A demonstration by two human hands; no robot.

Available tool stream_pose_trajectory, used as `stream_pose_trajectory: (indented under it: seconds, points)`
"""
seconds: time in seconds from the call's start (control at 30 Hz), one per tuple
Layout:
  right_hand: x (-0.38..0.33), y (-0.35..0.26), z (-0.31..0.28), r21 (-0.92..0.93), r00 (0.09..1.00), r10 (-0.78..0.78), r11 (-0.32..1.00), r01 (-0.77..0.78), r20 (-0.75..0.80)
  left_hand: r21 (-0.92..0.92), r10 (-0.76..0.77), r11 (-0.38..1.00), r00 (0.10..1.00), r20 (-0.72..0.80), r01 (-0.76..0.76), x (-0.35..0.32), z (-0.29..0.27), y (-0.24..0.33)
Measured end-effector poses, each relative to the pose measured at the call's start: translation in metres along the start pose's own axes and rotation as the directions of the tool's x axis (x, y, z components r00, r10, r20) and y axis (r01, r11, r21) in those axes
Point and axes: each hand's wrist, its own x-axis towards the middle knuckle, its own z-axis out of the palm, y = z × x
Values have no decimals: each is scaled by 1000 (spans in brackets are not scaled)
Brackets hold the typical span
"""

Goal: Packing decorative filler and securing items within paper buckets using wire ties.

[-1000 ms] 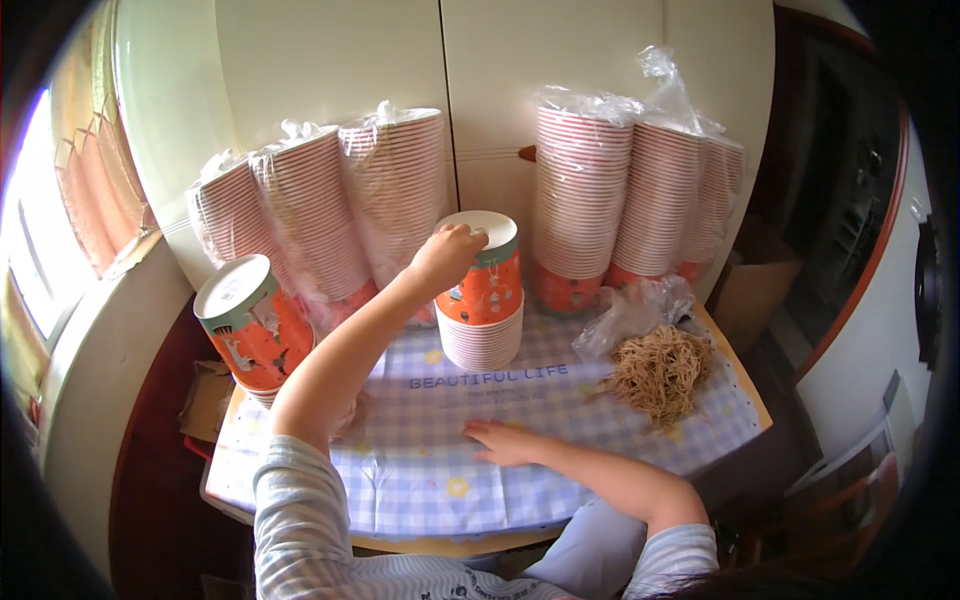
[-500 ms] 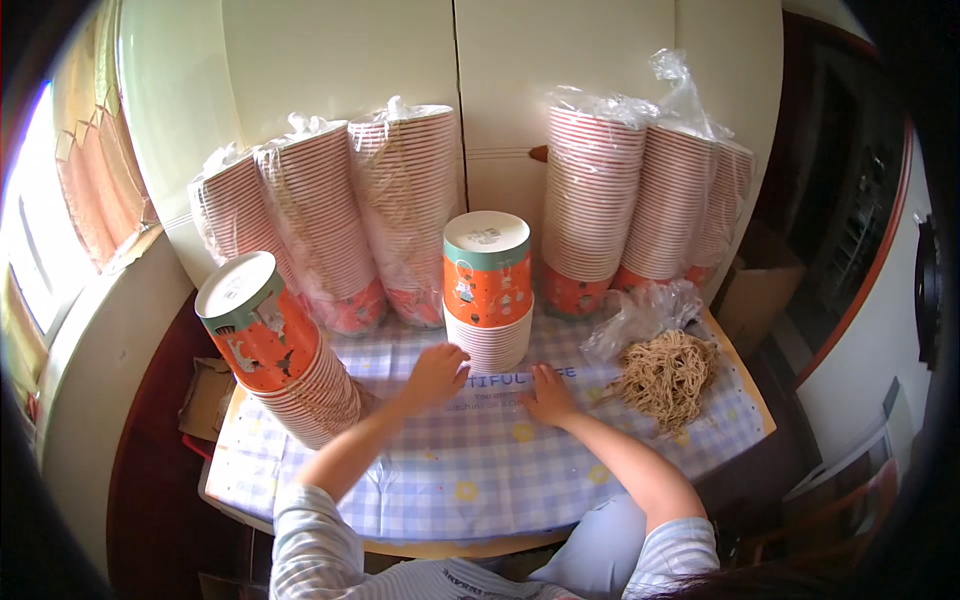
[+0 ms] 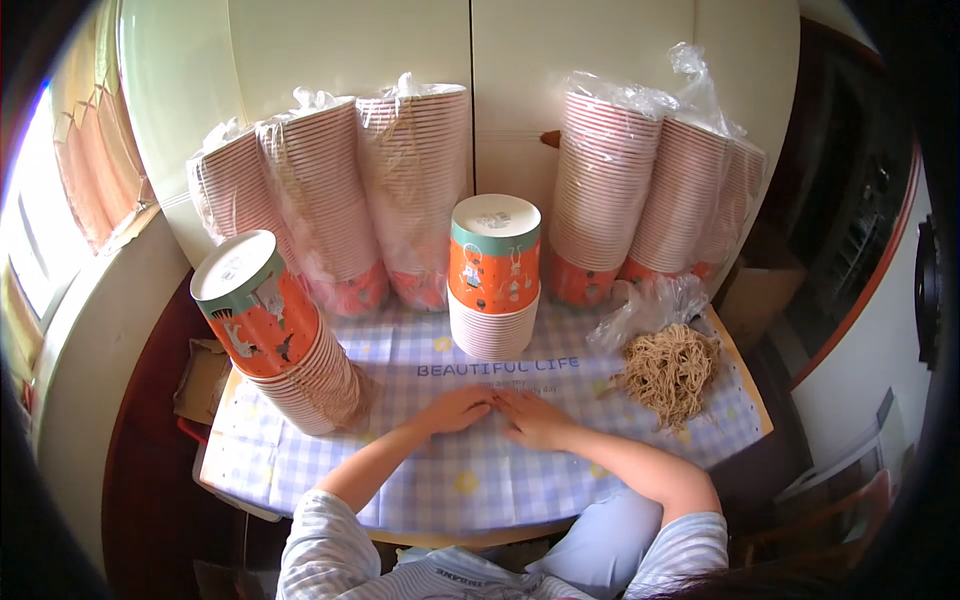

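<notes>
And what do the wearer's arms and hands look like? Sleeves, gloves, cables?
Sleeves are short, pale blue-grey with white stripes, loose on both the left sleeve and right sleeve. Forearms are bare. Left hand and right hand are ungloved; no watch, cable or marking shows on either wrist. Nail detail is too small to tell.

The table point(image 3: 470, 540) in front of me has a pale wood edge and a blue-and-white checked cloth point(image 3: 400, 480), where my left hand point(image 3: 458, 410) and right hand point(image 3: 535, 420) rest with fingers meeting. Directly on the cloth stand 2 unbagged stacks of upside-down orange cups, the middle stack point(image 3: 495, 275) and the left stack point(image 3: 270, 335), with a tan heap of strands point(image 3: 672, 372) and a crumpled clear bag point(image 3: 650, 308) to my right. Along the back I count 6 bagged stacks point(image 3: 415, 190), though the rightmost is partly hidden.
</notes>
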Motion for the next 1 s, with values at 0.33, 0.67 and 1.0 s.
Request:
stream_pose_trajectory:
  seconds: [0.33, 0.67, 1.0]
  points:
    - [-36, -27, -14, 547, 996, 3, 836, 50, -95, -361, -265, 916, 941, -210, 177, -112, -14, 29]
    - [-98, 19, 5, 111, 840, 443, 895, -431, -312, 390, -230, 878, 958, -169, 279, -75, 27, 49]
    - [-85, -5, 9, 29, 860, 462, 883, -468, -218, 5, 159, 987, 985, 60, -160, -26, 64, 88]
